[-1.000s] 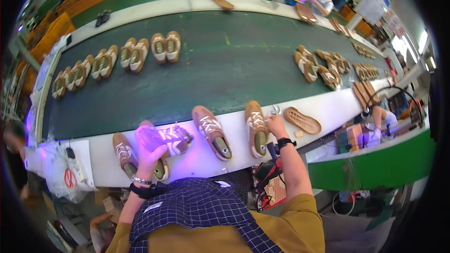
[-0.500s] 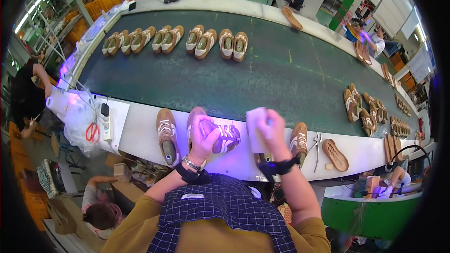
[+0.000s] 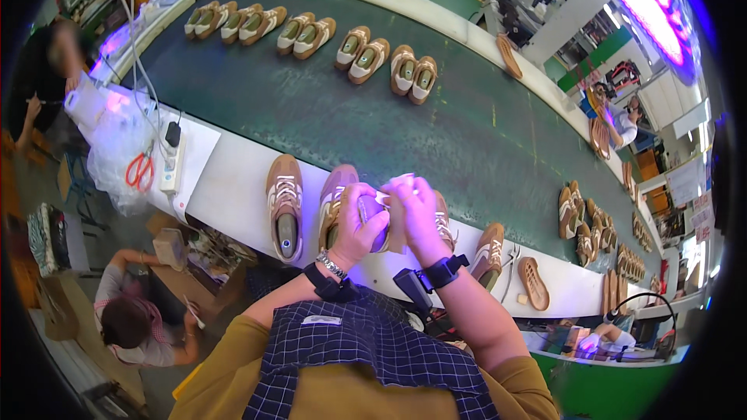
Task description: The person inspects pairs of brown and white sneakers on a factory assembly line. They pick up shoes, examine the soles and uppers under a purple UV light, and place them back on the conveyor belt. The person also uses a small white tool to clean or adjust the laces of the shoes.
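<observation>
Above the white ledge, my left hand (image 3: 358, 229) grips a lace-up shoe (image 3: 379, 239), most of it hidden between my two hands. Close against it, my right hand (image 3: 416, 218) has its fingers curled on a pale, thin cloth-like piece (image 3: 396, 225); its exact kind cannot be told. Left of my hands a brown lace-up shoe (image 3: 285, 214) rests on the ledge, and another brown shoe (image 3: 336, 187) stands partly behind my left hand. Past my right hand are a partly covered shoe (image 3: 443, 222) and a tan shoe (image 3: 489, 253).
Pliers (image 3: 510, 271), a loose sole (image 3: 533, 283) and red scissors (image 3: 140, 172) lie on the ledge (image 3: 226, 190). A power strip (image 3: 173, 167) is at left. Pairs of shoes (image 3: 412, 74) stand on the green belt (image 3: 311, 109). A co-worker (image 3: 140, 319) sits lower left.
My right hand has come left with the pale piece to meet my left hand at the shoe. The head view has shifted, and a bright lamp now shows at upper right.
</observation>
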Available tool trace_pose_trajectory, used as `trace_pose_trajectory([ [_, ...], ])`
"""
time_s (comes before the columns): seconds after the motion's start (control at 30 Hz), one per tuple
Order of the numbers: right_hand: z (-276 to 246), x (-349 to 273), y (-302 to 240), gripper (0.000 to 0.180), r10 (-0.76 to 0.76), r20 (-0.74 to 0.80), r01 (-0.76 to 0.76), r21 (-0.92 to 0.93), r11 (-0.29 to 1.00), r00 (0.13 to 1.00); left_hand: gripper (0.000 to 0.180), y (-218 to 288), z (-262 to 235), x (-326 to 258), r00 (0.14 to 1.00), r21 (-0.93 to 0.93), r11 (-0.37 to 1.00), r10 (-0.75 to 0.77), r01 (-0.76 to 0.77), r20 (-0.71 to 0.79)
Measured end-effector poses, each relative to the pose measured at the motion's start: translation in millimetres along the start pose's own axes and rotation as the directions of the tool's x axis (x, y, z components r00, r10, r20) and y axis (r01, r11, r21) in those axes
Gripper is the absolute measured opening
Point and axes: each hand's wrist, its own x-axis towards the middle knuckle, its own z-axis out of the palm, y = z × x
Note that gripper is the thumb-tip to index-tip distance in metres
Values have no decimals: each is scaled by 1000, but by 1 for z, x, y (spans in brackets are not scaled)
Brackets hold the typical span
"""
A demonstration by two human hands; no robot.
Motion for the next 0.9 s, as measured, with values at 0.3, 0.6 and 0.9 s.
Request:
trace_pose_trajectory([
  [0.3,8,4,21,33,-10,-38,-1,-269,963,999,41,-6,3,-1,998,11,998,55,-54,-28],
  [0.6,-9,10,31,32,-75,-73,52,-282,958,995,32,-4,16,1,999,19,1000,10,-10,-31],
  [0.9,-4,-11,23,28,-118,-94,82,-320,944,989,35,7,13,-13,999,-10,1000,-1,1,-38],
])
